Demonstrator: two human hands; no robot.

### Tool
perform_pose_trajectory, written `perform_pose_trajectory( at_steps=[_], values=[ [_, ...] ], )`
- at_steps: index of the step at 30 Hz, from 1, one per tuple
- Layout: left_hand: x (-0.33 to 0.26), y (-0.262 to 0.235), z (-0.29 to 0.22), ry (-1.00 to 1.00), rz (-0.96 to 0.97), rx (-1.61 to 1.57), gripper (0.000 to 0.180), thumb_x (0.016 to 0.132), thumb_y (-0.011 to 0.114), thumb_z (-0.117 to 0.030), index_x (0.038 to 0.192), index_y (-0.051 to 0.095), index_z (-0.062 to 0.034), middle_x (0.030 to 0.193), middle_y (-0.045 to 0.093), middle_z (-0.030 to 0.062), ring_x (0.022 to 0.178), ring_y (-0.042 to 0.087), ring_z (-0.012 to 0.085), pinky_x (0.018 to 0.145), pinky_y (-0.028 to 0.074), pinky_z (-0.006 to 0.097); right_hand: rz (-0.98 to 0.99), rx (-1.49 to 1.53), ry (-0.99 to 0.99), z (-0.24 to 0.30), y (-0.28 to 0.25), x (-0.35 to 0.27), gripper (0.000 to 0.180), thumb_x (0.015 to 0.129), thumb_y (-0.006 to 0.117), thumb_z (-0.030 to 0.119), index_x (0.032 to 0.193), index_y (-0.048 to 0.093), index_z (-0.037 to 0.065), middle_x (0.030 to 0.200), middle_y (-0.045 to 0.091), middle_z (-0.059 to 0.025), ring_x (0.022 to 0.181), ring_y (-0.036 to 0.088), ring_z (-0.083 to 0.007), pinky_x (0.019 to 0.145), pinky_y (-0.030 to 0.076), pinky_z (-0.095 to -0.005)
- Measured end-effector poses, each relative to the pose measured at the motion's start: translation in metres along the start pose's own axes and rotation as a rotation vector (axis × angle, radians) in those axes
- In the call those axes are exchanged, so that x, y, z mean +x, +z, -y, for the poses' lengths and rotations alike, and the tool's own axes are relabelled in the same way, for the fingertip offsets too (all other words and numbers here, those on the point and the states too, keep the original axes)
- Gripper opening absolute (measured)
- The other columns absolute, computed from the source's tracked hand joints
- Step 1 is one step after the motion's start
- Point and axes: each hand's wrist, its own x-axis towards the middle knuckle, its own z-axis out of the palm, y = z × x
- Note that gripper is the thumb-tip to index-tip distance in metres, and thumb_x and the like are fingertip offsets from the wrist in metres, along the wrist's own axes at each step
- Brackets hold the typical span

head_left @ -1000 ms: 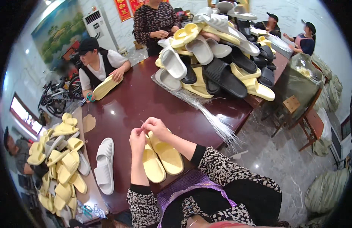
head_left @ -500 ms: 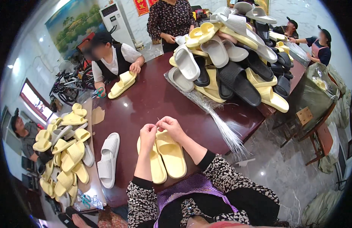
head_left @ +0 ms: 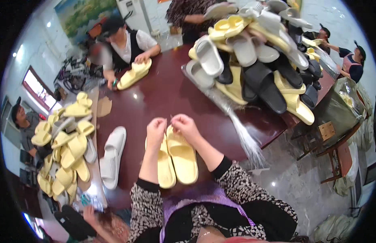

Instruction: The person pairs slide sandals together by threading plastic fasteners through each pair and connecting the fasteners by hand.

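Note:
A pair of yellow slippers (head_left: 182, 164) lies side by side on the dark red table before me, soles down. My left hand (head_left: 156, 131) is closed in a pinch over the far end of the left slipper. My right hand (head_left: 185, 128) pinches likewise over the right one, its fingertips a little apart from the left's. A thin strand seems to be in the fingertips, barely visible. To the left lies a single grey slipper (head_left: 113, 158). Beyond my right hand, a bundle of thin clear plastic strands (head_left: 245, 137) hangs toward the table's edge.
A tall heap of yellow, grey and black slippers (head_left: 264, 83) covers the far right. More slippers (head_left: 74, 148) are piled at the left. Across the table (head_left: 155, 93), a person holds a yellow slipper (head_left: 134, 75) and scissors (head_left: 115, 83). A wooden chair (head_left: 338, 158) stands at right.
My hands have drawn slightly apart at the fingertips. The whole view has shifted a little. The person standing at the back now holds a grey slipper above the heap.

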Motion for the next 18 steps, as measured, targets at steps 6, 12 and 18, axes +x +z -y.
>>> perform_pose_trajectory(
  at_steps=[6,12,18],
  values=[
    [0.01,-0.001,-0.007,-0.206,0.135,-0.348,0.01,0.089,0.055,-0.009,0.092,0.06,-0.0005,0.064,0.055,0.0005,0.043,0.041,0.0049,0.038,0.031,0.018,0.012,-0.069,0.051,0.013,0.001,0.006,0.005,0.086,0.06,0.006,0.091,0.061,0.004,0.074,0.059,0.0002,0.061,0.055,-0.0068,0.055,0.045,-0.0196],
    [0.01,-0.012,0.013,-0.292,0.099,-0.521,0.007,0.088,0.057,-0.009,0.09,0.059,-0.0023,0.064,0.055,0.0008,0.044,0.041,0.0034,0.039,0.032,0.016,0.063,-0.058,0.045,0.008,0.007,0.004,0.004,0.085,0.06,0.004,0.089,0.061,0.003,0.071,0.059,0.0009,0.058,0.053,-0.0046,0.053,0.042,-0.0177],
    [0.002,-0.012,0.013,-0.293,0.138,-0.609,0.005,0.087,0.057,-0.008,0.088,0.059,-0.0033,0.064,0.054,0.0005,0.044,0.041,0.0038,0.04,0.032,0.016,0.046,-0.122,0.044,0.006,0.006,0.0,0.001,0.084,0.06,0.004,0.085,0.061,0.003,0.068,0.058,0.0011,0.057,0.052,-0.0043,0.052,0.041,-0.0181]
  ],
)
